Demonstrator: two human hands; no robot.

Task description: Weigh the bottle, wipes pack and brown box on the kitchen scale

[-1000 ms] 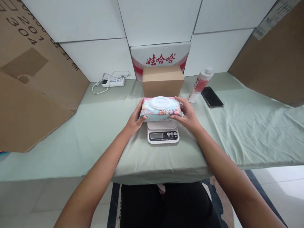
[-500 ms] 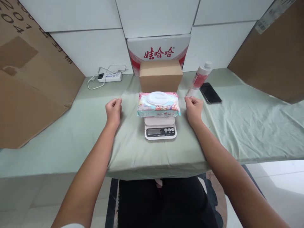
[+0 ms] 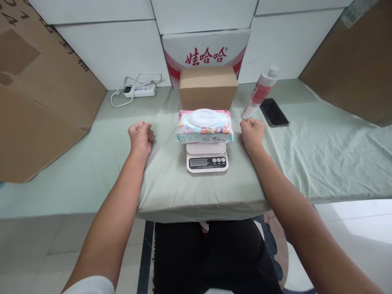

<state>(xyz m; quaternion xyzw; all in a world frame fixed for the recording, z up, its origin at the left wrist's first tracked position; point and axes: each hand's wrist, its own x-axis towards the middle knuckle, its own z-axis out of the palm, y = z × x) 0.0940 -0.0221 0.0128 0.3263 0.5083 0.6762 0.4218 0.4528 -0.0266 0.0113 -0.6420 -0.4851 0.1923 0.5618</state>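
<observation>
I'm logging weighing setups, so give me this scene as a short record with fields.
Left hand: fist, nothing visibly held
Right hand: fist, nearest the bottle
On the digital scale: wet-wipes pack, lid up
Scale display: no legible reading
Behind the pack: brown cardboard box, before a red-and-white carton
Beside the bottle: black smartphone

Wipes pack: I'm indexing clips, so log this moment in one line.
wipes pack: on scale | left hand: fisted, beside pack | right hand: fisted, near bottle
</observation>
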